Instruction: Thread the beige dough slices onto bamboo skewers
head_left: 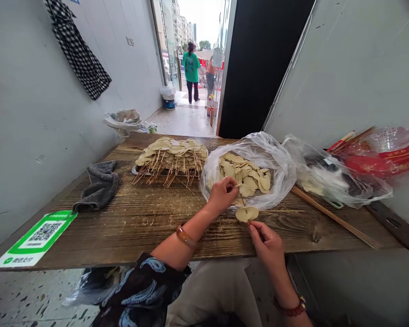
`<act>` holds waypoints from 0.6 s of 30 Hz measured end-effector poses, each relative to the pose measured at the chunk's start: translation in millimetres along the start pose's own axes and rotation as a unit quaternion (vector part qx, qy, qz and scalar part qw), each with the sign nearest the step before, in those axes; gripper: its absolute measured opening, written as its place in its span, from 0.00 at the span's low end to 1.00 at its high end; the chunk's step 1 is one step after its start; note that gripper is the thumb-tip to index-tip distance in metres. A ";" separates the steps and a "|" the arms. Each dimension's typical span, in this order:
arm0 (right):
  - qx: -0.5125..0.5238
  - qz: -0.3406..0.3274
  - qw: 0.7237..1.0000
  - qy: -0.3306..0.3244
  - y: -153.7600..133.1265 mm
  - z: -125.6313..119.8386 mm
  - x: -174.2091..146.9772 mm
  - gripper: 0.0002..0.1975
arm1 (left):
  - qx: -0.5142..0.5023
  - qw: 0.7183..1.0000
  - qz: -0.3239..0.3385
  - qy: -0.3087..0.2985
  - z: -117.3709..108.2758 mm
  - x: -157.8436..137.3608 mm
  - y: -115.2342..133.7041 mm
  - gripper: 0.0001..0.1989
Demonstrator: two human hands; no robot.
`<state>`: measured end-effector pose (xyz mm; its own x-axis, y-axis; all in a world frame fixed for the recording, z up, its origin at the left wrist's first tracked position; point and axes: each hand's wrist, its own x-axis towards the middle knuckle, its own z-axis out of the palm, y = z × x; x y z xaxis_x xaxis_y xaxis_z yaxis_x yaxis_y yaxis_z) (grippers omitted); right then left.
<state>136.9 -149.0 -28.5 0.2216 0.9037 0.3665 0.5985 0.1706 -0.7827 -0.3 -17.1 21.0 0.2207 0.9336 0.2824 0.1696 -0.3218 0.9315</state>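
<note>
My right hand (267, 245) pinches the lower end of a thin wooden skewer. Threaded on that skewer is a thin, round, pale beige slice (246, 214). Just above it, my left hand (223, 193) has its fingers closed on the edge of another such slice at the skewer's upper end. Behind my hands, a clear plastic bag (281, 181) lies open with many loose slices (245, 170) inside. To its left is a heaped pile of skewered slices (172, 154), sticks toward me, on a metal tray (135, 170) mostly hidden beneath.
Bare skewers (337, 218) lie on the wooden table (150, 227) at right, near another plastic bag (347, 186) and a dark-handled tool (393, 225). A grey cloth (97, 185) and green QR-code card (34, 238) lie left. A person in green (191, 68) stands in the doorway.
</note>
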 end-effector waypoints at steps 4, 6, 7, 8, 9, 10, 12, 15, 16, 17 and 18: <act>-0.003 -0.004 1.000 0.003 1.3 0.3 0.7 0.14 | 0.021 1.000 0.018 -0.014 2.3 -1.2 -2.3 0.01; -0.002 0.001 1.000 0.005 1.7 0.5 0.8 0.14 | 0.002 0.999 0.011 -0.043 3.4 -1.8 -1.9 0.01; 0.000 0.004 1.000 0.006 1.8 0.6 0.6 0.14 | -0.015 0.998 0.002 -0.061 3.5 -2.2 -1.1 0.02; 0.002 0.009 1.000 0.007 1.8 0.7 0.3 0.14 | -0.037 0.996 -0.009 -0.080 3.4 -2.7 0.0 0.03; 0.004 0.013 1.000 0.010 1.8 0.8 -0.2 0.14 | -0.063 0.993 -0.023 -0.099 3.1 -3.1 1.3 0.04; 0.007 0.017 1.000 0.015 1.6 0.8 -0.7 0.14 | -0.091 0.989 -0.040 -0.114 2.7 -3.6 2.6 0.06; 0.013 0.022 0.999 0.024 1.2 0.8 -1.7 0.14 | -0.152 0.977 -0.079 -0.129 2.0 -4.6 4.5 0.11; 0.017 0.022 0.999 0.026 0.7 0.5 -2.6 0.14 | -0.238 0.952 -0.134 -0.141 3.1 -6.6 4.7 0.18; 0.017 0.021 0.999 0.025 0.7 0.5 -2.7 0.14 | -0.261 0.942 -0.145 -0.156 4.1 -7.5 4.2 0.20; 0.016 0.019 0.999 0.023 0.7 0.4 -2.7 0.14 | -0.280 0.932 -0.150 -0.176 5.2 -8.4 3.6 0.21; 0.016 0.018 0.999 0.021 0.7 0.3 -2.6 0.14 | -0.296 0.922 -0.153 -0.195 6.1 -9.1 3.1 0.22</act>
<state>136.5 -151.1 -30.1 0.2747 0.8926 0.3576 0.5653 0.1509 -0.8110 4.0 -27.6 19.9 0.5980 0.8014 -0.0103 -0.2483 0.1974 0.9484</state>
